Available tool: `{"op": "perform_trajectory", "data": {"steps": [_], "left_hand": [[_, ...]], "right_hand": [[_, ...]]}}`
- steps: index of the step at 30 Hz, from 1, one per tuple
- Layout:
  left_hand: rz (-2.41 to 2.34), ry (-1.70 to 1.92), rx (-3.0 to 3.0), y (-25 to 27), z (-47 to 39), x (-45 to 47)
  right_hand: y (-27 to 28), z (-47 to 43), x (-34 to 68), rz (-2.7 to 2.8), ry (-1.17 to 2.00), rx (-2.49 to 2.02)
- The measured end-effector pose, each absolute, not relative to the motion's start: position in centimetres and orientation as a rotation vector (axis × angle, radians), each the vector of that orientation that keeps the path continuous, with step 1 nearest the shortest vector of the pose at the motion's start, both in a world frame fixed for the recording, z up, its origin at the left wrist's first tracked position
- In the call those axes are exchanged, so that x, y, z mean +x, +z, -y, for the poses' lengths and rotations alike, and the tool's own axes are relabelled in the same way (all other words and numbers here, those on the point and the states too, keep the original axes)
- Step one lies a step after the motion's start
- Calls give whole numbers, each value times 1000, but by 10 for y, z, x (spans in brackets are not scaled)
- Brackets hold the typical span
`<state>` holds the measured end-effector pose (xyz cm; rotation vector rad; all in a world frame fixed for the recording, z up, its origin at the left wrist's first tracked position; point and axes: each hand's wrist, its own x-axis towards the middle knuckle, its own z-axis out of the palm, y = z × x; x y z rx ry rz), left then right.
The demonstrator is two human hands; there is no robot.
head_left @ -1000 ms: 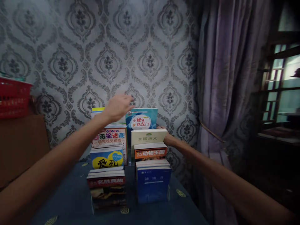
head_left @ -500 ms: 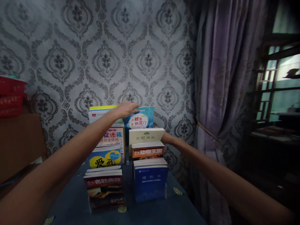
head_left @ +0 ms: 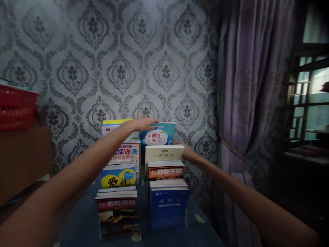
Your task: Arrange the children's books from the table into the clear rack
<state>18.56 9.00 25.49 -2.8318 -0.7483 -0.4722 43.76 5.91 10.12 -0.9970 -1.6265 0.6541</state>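
Observation:
A teal picture book point(head_left: 160, 132) with a white oval title stands at the back of the right-hand row of books. My left hand point(head_left: 146, 123) is closed over its upper left edge, fingers at the top. Low on its right side, my right hand point(head_left: 188, 151) grips the book's edge; the cream book point(head_left: 164, 154) in front hides part of those fingers. Behind my left forearm, a white-and-yellow book point(head_left: 113, 126) stands at the back of the left-hand row.
Nearer in the right row are an orange-titled book point(head_left: 166, 171) and a blue booklet point(head_left: 169, 209). The left row holds a hide-and-seek book point(head_left: 128, 151), a yellow-and-blue book point(head_left: 119, 178) and a dark red one point(head_left: 118, 212). A red basket point(head_left: 17, 106) sits on a cardboard box point(head_left: 25, 157).
The view has shifted, so everything sits slightly lower and further right. Against the cream book, the teal book and my left hand have moved a little to the right.

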Motion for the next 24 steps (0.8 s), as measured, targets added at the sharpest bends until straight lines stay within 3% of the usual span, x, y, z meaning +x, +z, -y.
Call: {"op": "perform_trajectory", "data": {"steps": [7, 15, 24], "left_hand": [[628, -554, -2911, 271, -77, 164], [1077, -895, -2928, 282, -79, 73], [1226, -775, -2985, 265, -102, 41]], "right_hand": [[126, -44, 421, 1657, 692, -900], [143, -40, 412, 1507, 740, -823], [159, -67, 412, 1414, 704, -958]]}}
